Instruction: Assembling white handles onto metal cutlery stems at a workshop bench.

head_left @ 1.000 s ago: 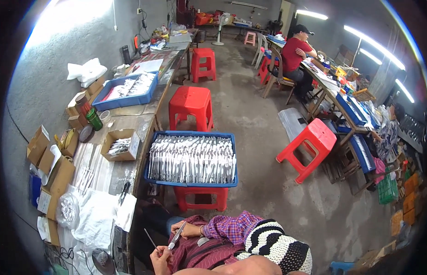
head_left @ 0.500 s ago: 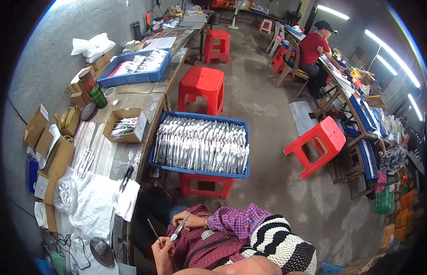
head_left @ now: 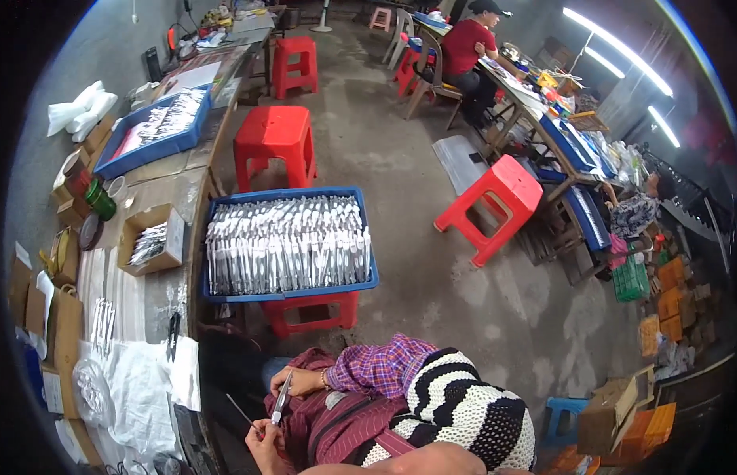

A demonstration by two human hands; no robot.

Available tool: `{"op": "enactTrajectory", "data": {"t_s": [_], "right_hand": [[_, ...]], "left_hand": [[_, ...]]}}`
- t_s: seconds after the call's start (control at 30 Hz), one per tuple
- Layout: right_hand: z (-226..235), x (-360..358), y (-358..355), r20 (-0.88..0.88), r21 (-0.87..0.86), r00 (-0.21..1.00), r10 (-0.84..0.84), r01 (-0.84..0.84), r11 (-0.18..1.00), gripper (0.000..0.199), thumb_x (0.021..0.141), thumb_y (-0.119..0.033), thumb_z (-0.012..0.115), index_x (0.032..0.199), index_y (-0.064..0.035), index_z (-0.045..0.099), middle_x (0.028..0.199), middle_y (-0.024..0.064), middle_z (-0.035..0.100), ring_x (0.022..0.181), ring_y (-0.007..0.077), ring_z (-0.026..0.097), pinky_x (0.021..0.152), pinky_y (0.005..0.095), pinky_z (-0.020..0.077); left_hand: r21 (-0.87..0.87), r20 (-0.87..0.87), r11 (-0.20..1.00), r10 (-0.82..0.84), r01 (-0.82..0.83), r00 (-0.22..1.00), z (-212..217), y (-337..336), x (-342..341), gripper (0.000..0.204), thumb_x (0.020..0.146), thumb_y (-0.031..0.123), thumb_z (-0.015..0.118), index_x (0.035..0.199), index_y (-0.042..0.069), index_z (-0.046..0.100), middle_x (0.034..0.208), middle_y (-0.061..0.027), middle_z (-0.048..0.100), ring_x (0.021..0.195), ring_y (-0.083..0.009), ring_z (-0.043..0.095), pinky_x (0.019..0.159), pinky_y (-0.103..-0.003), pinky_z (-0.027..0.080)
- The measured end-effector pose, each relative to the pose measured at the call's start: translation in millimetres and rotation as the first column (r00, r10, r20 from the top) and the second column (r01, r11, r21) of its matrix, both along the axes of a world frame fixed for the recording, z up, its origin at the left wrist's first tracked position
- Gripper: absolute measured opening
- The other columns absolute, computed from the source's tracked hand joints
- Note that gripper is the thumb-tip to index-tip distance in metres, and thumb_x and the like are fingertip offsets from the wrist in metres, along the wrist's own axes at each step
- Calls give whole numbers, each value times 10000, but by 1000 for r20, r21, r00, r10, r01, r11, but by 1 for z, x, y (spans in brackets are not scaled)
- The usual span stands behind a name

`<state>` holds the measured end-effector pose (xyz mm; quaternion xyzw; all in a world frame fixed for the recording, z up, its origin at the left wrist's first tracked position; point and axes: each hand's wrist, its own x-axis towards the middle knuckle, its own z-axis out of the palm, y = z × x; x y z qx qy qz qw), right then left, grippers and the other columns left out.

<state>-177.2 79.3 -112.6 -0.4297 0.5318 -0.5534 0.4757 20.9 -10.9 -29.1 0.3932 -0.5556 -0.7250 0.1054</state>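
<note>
Your right hand [head_left: 299, 382] pinches a slim silver tube [head_left: 281, 400] upright over your lap. Your left hand [head_left: 263, 442] grips a thin rod [head_left: 240, 412], fingers closed. A blue tray [head_left: 289, 293] of tubes sits just ahead on 1 red stool [head_left: 311, 310].

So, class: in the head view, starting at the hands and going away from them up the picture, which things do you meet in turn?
Left hand and right hand on a thin metal piece → blue tray of silvery pieces → nearer red stool → farther red stool.
</note>
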Motion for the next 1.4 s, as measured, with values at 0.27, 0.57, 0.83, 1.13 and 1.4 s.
{"op": "enactTrajectory", "data": {"t_s": [0.27, 0.57, 0.83, 1.13, 1.4], "right_hand": [[6, -6, 1, 134, 80, 987, 87, -99, 992, 121, 729, 27, 547, 820, -15, 615, 595, 24, 557, 419, 100, 525, 378, 247, 397], [1, -13, 1, 294, 136, 951, 97, -142, 980, 134, 921, -102, 519, 945, -11, 613, 565, -12, 537, 427, 58, 508, 392, 209, 375], [18, -18, 1, 366, 199, 923, 122, -206, 958, 118, 927, -123, 516, 928, -39, 599, 566, -37, 526, 410, 40, 477, 367, 189, 314], [17, -17, -5, 369, 189, 925, 91, -170, 967, 91, 819, -32, 549, 889, -20, 606, 623, -1, 577, 407, 69, 512, 345, 205, 346], [8, -23, -3, 427, 154, 900, 82, -162, 975, 184, 928, -198, 513, 951, -40, 604, 696, 9, 610, 449, 70, 542, 357, 203, 390]], "left_hand": [[-17, 47, 1000, 10, -9, 999, 10, -5, -6, 87, 831, 65, 609, 774, 27, 555, 583, -10, 544, 444, -63, 458, 418, -188, 334], [-11, 81, 998, 55, -54, 995, 27, -4, -12, 81, 836, 72, 606, 786, 10, 589, 581, 0, 557, 455, -35, 472, 416, -167, 331], [16, 73, 998, 56, -57, 996, 12, -3, -3, 89, 852, 91, 601, 811, 15, 581, 586, -5, 560, 451, -42, 480, 407, -167, 335], [-41, 56, 995, -83, 86, 995, -17, -14, 7, 113, 871, 108, 606, 828, 20, 553, 580, -28, 545, 441, -82, 472, 408, -219, 361], [-150, 87, 980, -122, 134, 989, -23, -17, 2, 161, 889, 174, 621, 861, 34, 548, 602, -8, 545, 460, -71, 458, 431, -214, 360]]}}
